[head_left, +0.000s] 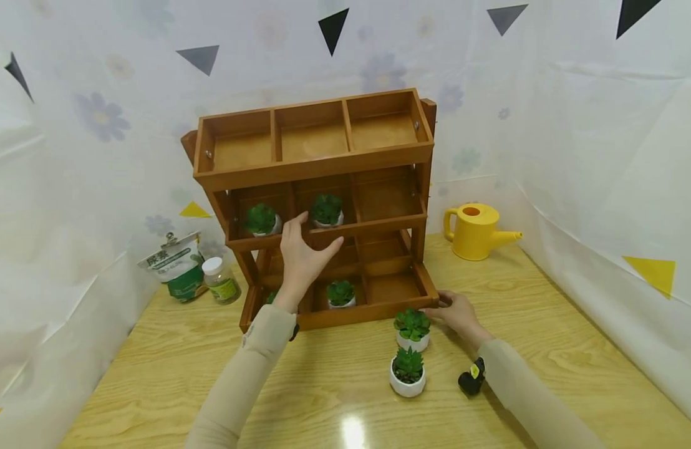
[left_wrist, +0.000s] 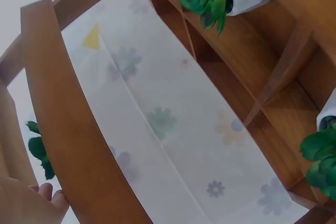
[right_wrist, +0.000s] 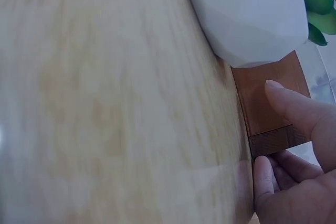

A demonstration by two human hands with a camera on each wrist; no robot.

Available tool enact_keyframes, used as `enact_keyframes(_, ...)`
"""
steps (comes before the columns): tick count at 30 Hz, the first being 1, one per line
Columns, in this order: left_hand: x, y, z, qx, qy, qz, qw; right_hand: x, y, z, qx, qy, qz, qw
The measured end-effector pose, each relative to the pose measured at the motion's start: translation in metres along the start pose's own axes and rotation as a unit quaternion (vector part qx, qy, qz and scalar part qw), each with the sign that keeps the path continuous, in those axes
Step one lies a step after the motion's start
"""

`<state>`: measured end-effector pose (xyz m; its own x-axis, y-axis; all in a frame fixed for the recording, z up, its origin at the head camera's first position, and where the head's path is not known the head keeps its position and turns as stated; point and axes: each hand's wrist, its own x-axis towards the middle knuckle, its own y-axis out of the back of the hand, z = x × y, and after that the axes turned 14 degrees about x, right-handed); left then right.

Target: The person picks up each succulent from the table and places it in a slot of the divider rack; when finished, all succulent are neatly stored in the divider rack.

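Observation:
A brown three-tier wooden plant shelf (head_left: pixel 317 165) stands on the table. My left hand (head_left: pixel 303 259) is in front of its middle tier, thumb and fingers spread with nothing between them; the fingertips overlap the tier's front edge. Small succulents in white pots, one left (head_left: pixel 261 219) and one centre (head_left: pixel 327 211), sit on that tier. Below, another potted succulent (head_left: pixel 341 294) stands in the bottom tier, and one at its left is mostly hidden by my wrist. My right hand (head_left: pixel 458 317) grips the shelf's lower right corner, thumb (right_wrist: pixel 289 100) over the front board, fingers curled at the end.
Two potted succulents, one nearer (head_left: pixel 407 374) and one close to the shelf (head_left: pixel 411 330), stand on the table beside my right hand. A yellow watering can (head_left: pixel 473 234) is at the back right. A green-white bag (head_left: pixel 183 274) and a white-lidded jar (head_left: pixel 222 284) stand left.

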<state>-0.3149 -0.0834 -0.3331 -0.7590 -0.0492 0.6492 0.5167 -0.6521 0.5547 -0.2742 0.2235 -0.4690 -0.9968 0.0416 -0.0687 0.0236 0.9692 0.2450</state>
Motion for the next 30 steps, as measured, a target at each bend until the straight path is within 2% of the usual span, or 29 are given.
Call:
enact_keyframes(5,-0.017,0.0,0.002,0.014,-0.025,-0.01,0.9995,0.0,0.001,-0.001,0.004,-0.004,-0.002,1.0)
enact_keyframes(9,-0.036,-0.004,0.005,0.071,-0.062,-0.035,0.995,0.0,0.001,-0.001,0.002,-0.012,-0.001,0.9999)
enact_keyframes(12,-0.051,-0.006,0.008,0.104,-0.096,-0.073,0.9873,0.0,0.001,-0.001,-0.003,-0.012,-0.002,0.9999)
enact_keyframes(15,-0.065,-0.008,0.013,0.099,-0.123,-0.143,0.977,0.001,0.001,0.0,-0.005,-0.011,-0.002,0.9999)
enact_keyframes(18,-0.078,-0.01,0.017,0.059,-0.145,-0.24,0.9581,0.001,0.001,0.001,-0.004,-0.012,-0.002,0.9999)
enact_keyframes(20,-0.086,-0.012,0.02,0.03,-0.151,-0.309,0.9385,0.001,0.001,0.001,-0.005,-0.01,-0.003,0.9999)
enact_keyframes(22,-0.094,-0.014,0.024,0.014,-0.162,-0.365,0.917,0.0,0.001,0.001,-0.005,-0.008,-0.003,1.0)
enact_keyframes(26,-0.106,-0.02,0.031,0.015,-0.2,-0.431,0.8797,0.0,0.001,0.001,-0.007,-0.001,-0.003,1.0)
enact_keyframes(30,-0.116,-0.025,0.036,0.018,-0.229,-0.469,0.8527,0.001,0.0,0.002,-0.005,0.003,-0.001,1.0)
